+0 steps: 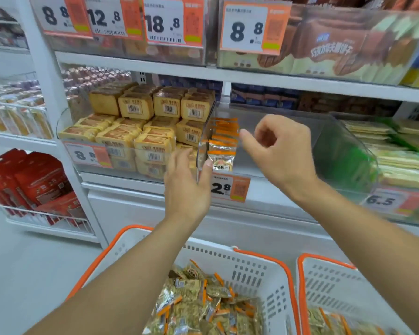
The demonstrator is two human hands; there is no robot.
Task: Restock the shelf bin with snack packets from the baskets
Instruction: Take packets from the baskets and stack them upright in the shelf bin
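Head cam: white store shelf (169, 68), clear bin (329, 151) w/ packets (221, 151).

White plastic baskets with orange rims (259, 274): 2
Bare hands: 2, left (188, 187), right (279, 152)
Orange-topped snack packets in clear shelf bin (224, 141): roughly 6, row overlaps
Price tags: 7

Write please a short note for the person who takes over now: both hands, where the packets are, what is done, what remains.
Left hand: open, at the bin's front left corner, holding nothing.
Right hand: fingers loosely curled, empty, in front of the clear bin.
Done: one row of orange packets stands along the bin's left wall.
Left: most of the bin is bare; both baskets hold packets.
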